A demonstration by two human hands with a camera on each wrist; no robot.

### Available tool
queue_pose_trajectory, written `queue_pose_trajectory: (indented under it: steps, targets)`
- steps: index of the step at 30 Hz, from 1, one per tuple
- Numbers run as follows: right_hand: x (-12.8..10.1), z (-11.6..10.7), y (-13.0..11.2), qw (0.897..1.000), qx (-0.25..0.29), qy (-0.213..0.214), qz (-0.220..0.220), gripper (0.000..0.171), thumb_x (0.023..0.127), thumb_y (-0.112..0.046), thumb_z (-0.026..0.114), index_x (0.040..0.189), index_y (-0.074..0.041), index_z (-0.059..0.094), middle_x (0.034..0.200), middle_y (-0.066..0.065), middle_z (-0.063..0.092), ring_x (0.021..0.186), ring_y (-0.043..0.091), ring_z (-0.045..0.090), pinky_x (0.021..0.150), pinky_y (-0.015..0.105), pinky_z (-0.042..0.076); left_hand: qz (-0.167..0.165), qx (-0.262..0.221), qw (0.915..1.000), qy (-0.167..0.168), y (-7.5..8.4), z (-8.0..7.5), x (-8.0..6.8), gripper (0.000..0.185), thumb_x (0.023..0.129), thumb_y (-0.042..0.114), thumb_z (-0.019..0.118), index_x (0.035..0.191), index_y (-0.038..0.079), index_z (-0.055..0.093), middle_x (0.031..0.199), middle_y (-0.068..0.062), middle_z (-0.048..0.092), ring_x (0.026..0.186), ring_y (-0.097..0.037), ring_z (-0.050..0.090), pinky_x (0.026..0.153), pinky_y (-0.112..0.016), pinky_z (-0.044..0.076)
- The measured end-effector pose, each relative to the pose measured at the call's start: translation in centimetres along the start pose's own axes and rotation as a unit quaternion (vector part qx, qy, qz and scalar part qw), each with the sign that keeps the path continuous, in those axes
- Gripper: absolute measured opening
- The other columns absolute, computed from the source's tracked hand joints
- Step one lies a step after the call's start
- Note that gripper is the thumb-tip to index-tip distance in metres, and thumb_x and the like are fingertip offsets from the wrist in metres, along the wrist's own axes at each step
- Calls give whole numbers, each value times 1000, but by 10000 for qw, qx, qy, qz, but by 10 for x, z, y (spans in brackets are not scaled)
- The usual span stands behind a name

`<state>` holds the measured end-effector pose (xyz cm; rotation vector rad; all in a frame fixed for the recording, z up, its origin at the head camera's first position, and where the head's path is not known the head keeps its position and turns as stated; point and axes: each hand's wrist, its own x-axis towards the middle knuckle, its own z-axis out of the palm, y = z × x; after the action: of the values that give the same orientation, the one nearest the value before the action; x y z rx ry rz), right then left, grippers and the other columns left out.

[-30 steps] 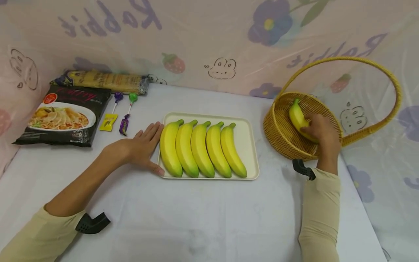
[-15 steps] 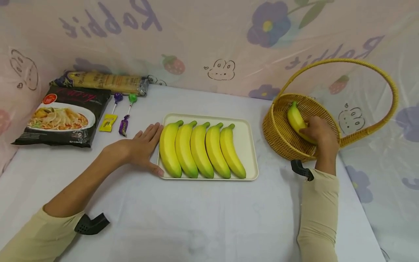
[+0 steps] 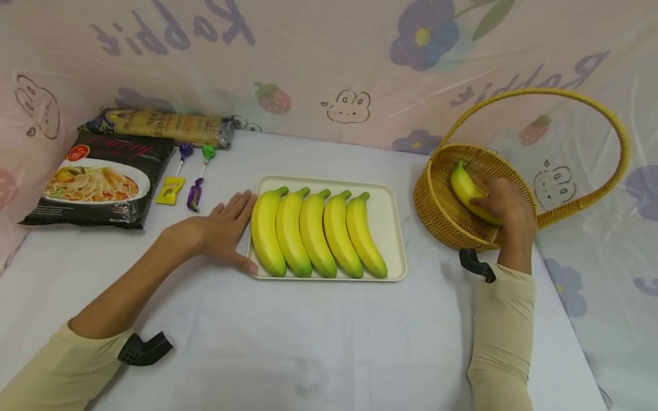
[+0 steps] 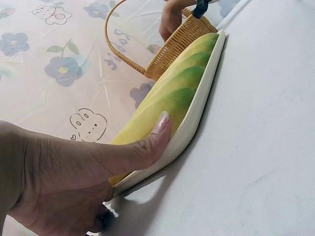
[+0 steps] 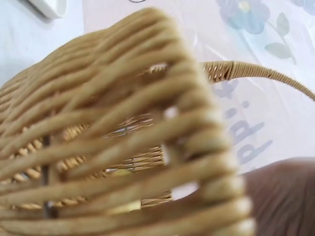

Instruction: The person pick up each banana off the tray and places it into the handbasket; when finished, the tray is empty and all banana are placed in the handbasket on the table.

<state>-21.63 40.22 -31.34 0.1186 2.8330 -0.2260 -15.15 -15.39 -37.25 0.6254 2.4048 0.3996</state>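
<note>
White cloth-covered tabletop [image 3: 319, 337] backed by a patterned plastic sheet, lying bare across the whole near half.

Right hand [image 3: 506, 208] reaching over the near rim of the wicker basket [image 3: 437, 208] at far right, fingers curling round a banana [image 3: 465, 188] lying inside against the weave, stem end pointing far and left. Basket handle [image 3: 591, 103] arching high over the hand to the right, leaving open room above; table edge running just right of the basket.

Left hand [image 3: 226, 231] lying flat on the cloth, fingers straight, thumb pressing the near left corner of the cream tray [image 3: 388, 228]. Five bananas [image 3: 316, 234] lying side by side in the tray, touching, its right part bare.

Noodle packet [image 3: 100, 182], spaghetti pack [image 3: 164, 127], lollipops [image 3: 203, 165] sitting far left, well apart from both hands.
</note>
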Motion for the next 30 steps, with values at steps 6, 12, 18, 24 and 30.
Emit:
queue_pose_trajectory:
  steps: [6,12,18,24,30]
  targets:
    - [-4,-8,-8,9997,-110,205,-108,65,102,-19,64,148,19,38,135,45,51,116,56,54,103,70,45,5,-78,10000,28,-3,0,1,154,71,76,81,164,-3,-12,173,-28,-17,162,-48,-12,131,-68,2]
    - [-13,-16,-16,9996,73,254,-45,69,103,-23,63,152,16,35,145,45,45,129,62,47,110,74,40,48,-142,9998,95,-8,4,3,158,67,81,79,165,-2,-13,173,-26,-19,163,-46,-13,130,-69,2]
    - [-23,-24,-26,9994,187,293,-89,73,104,-26,62,156,15,30,151,45,40,134,63,42,114,76,36,9,-56,9999,88,-11,6,6,159,66,83,78,165,0,-14,173,-24,-20,163,-44,-15,131,-67,0]
    - [-35,-31,-37,9984,280,360,-320,76,106,-32,61,159,10,28,155,43,38,138,63,39,114,76,35,30,-119,9999,78,-11,6,6,161,64,88,76,165,1,-15,173,-24,-21,163,-44,-16,131,-67,-1]
    - [-46,-33,-47,9961,382,525,-602,75,106,-36,61,159,8,31,146,43,48,122,58,54,99,71,47,-106,58,9999,92,-15,11,11,162,62,90,74,165,3,-14,175,-20,-20,164,-40,-15,134,-62,0]
